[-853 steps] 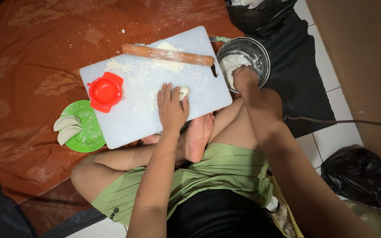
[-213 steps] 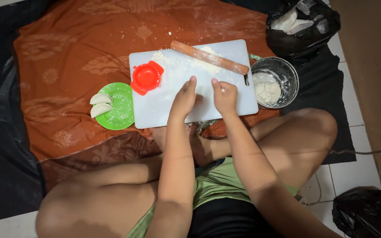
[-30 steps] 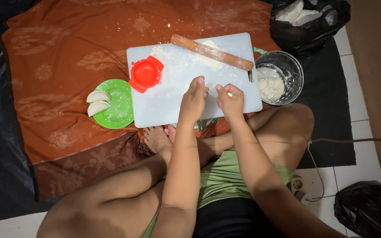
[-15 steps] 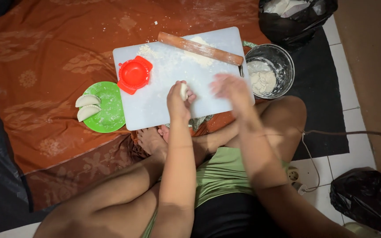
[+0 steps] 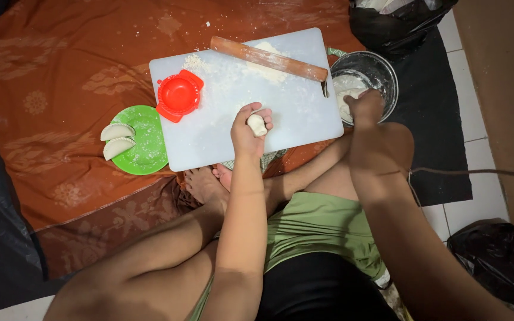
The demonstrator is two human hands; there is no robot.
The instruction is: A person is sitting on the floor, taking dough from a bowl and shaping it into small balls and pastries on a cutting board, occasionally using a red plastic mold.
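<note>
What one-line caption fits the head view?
Left hand holds a dough ball over the white board; right hand reaches into the metal bowl.

My right hand (image 5: pixel 365 107) covers part of the metal bowl (image 5: pixel 382 68), so what my fingers touch inside is hidden. The black bag (image 5: pixel 400 21) is cut off by the top edge.

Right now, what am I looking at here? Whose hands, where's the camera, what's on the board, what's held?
No machine: a person sits cross-legged on the floor, filmed by one camera on their head, looking down. The left hand holds a small dough ball over the white cutting board. The right hand reaches into the metal bowl of dough. On the floured board lie a wooden rolling pin and a red dumpling press. Beside it, a green plate carries two folded dumplings.
</note>
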